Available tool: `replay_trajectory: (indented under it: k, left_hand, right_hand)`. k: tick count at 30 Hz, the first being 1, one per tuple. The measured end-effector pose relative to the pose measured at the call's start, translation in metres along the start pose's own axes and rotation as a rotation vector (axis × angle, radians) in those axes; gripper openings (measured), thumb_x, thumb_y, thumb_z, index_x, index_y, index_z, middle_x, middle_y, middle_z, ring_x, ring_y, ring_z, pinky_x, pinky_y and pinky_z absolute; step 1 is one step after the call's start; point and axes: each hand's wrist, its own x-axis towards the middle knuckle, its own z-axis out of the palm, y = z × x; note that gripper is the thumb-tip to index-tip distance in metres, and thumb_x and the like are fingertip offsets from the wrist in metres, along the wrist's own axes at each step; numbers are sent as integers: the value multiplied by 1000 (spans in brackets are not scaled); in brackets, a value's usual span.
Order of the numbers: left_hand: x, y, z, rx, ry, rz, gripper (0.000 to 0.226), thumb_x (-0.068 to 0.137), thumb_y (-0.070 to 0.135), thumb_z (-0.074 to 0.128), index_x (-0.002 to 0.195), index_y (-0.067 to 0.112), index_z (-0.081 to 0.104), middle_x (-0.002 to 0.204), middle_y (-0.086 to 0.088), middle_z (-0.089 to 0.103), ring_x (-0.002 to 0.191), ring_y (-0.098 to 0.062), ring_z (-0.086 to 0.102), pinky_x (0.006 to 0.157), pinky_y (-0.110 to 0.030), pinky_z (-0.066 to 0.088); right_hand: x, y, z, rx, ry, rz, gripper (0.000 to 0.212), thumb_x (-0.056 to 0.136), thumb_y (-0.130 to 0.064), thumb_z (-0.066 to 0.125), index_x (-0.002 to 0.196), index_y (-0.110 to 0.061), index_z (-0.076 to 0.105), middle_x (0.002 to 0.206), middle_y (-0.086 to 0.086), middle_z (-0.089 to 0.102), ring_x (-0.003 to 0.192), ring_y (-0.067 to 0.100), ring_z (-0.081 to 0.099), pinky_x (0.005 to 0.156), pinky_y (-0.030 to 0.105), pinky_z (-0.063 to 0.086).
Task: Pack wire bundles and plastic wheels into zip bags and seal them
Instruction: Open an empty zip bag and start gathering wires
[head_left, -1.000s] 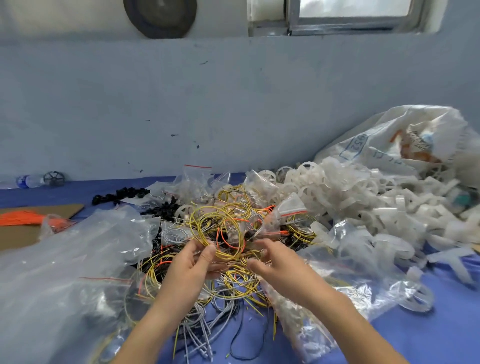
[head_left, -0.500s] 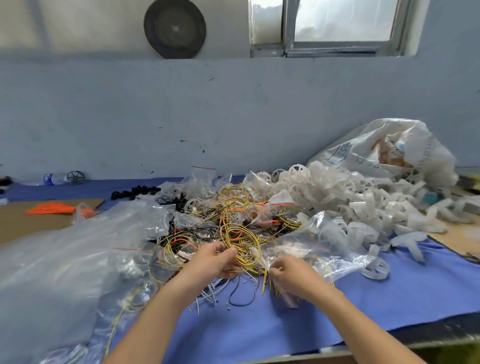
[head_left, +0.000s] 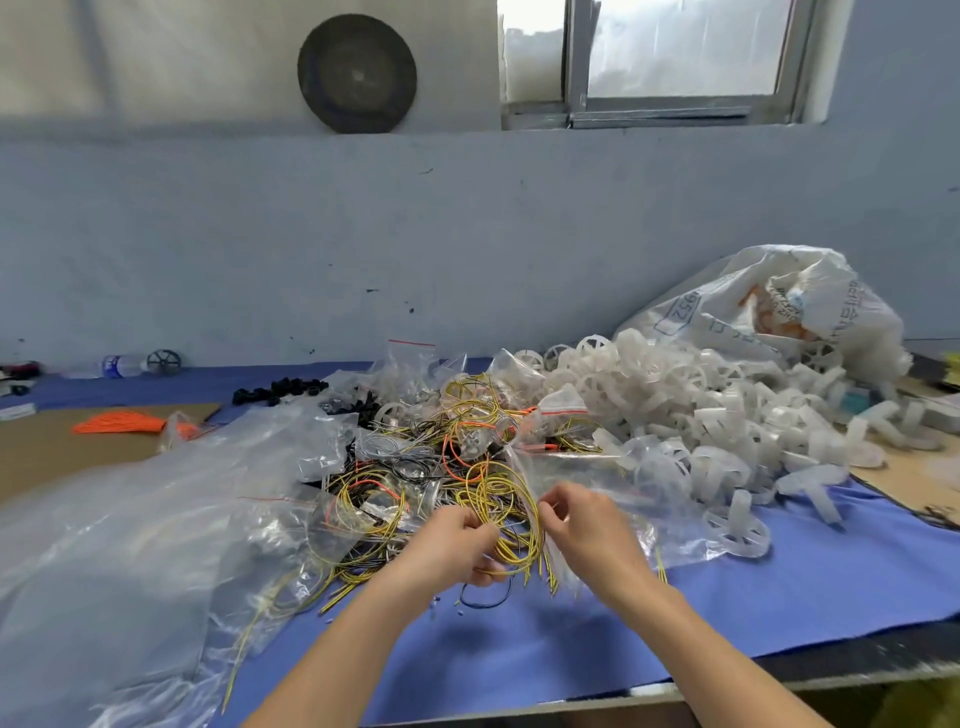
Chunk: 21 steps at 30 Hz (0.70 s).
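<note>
A coiled bundle of yellow wire (head_left: 498, 499) hangs between my hands above the blue cloth. My left hand (head_left: 449, 545) grips the coil's lower left side. My right hand (head_left: 587, 530) pinches the mouth of a clear zip bag (head_left: 587, 478) beside the coil's right edge; whether the coil sits inside the bag I cannot tell. Behind lies a tangle of yellow, orange and black wire bundles (head_left: 415, 457) mixed with small zip bags. A heap of white plastic wheels (head_left: 691, 405) fills the right side.
A large clear plastic sheet (head_left: 130, 519) covers the left of the blue table cloth (head_left: 779, 587). A white sack (head_left: 769, 312) stands at the back right. Black parts (head_left: 280, 389), orange wire (head_left: 122, 422) on cardboard and a bottle (head_left: 122, 364) sit at the back left.
My hands have drawn the yellow coil nearer to me, off the tangle. My right hand now pinches the bag's mouth higher up. The view has tilted up, so the table's front edge shows.
</note>
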Motion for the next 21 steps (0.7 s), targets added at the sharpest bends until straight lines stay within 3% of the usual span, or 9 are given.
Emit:
replay_trajectory:
  k: [6,12,17,21]
  left_hand:
    - [14,2,-5,272,68,66,19,98,17,49,83,6,51,74,-13,72,61,-20,73,63,-34,60]
    - [20,-3,-1,425,76,144,19,92,20,45,78,9,51,69,-4,69,52,-13,69,52,-28,51]
    - [34,-10,2,562,-43,160,25,94,17,40,70,14,43,62,1,52,42,-12,55,48,-22,38]
    - [50,-3,-2,421,-163,84,23,97,16,41,76,9,49,61,-5,42,38,-12,44,43,-20,37]
  right_hand:
    - [4,-1,10,-242,74,-152,21,101,-41,45,102,-26,59,102,-7,64,91,21,64,67,33,39]
    - [3,9,33,-197,11,-108,18,100,-41,44,95,-25,49,99,-5,60,88,23,61,63,33,35]
    - [4,7,42,-173,31,-170,20,99,-45,45,91,-27,44,95,-6,58,79,21,61,60,35,37]
    - [9,9,37,-89,62,-170,14,98,-39,51,91,-27,48,93,-8,59,78,19,59,60,35,36]
